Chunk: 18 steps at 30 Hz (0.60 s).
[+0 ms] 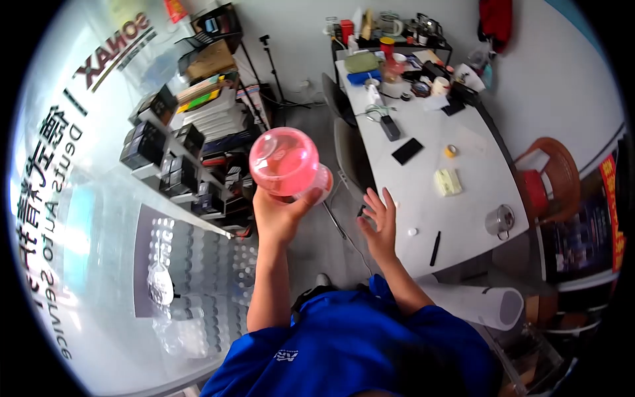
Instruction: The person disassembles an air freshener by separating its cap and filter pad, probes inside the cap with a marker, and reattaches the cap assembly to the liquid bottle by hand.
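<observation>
Held up in front of me is a pink see-through bottle (284, 159), its broad round end facing the camera and a paler, labelled part behind it at the right. My left hand (278, 215) is closed around its lower side, thumb across the front. My right hand (380, 225) is raised beside the table edge with fingers spread and nothing in it, apart from the bottle. A small white cap (413, 232) and a black pen-like stick (435, 249) lie on the table near the right hand.
The white table (476, 152) on the right bears a black phone (407, 151), a yellow tape roll (450, 151), a pale yellow packet (448, 182) and a metal cup (499, 221). Grey chairs (350, 149) line its left side. Boxes fill a shelf (178, 149) at left.
</observation>
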Tool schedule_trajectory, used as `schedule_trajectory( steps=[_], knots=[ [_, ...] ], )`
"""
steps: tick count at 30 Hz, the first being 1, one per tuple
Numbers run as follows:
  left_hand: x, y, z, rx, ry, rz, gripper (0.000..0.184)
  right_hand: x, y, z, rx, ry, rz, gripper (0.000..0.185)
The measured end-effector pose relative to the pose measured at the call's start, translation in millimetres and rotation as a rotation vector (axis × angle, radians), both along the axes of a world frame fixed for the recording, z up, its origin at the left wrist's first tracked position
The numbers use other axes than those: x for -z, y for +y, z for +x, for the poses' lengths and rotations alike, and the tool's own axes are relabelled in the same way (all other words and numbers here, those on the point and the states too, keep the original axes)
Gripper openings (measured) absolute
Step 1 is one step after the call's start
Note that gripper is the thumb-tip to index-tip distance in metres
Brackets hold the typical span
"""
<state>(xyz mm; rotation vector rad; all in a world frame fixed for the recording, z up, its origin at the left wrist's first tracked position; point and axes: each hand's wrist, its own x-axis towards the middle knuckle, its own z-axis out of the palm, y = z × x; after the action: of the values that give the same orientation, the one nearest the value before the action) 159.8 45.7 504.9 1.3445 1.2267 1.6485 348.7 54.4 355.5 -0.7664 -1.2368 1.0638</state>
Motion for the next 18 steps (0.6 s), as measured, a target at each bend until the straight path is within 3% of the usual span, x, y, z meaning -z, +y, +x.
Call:
schedule_trajectory(
  steps=[8, 18],
  knots=[
    [25, 27, 32, 0.026, -0.019, -0.011, 0.07, 130, -41, 119, 0.42, -0.214, -0.445, 0.061],
    [79, 40, 92, 0.07, 0.049, -0.087, 0.064, 215, -73, 144, 0.469, -0.35, -0.661, 0.064]
  ],
)
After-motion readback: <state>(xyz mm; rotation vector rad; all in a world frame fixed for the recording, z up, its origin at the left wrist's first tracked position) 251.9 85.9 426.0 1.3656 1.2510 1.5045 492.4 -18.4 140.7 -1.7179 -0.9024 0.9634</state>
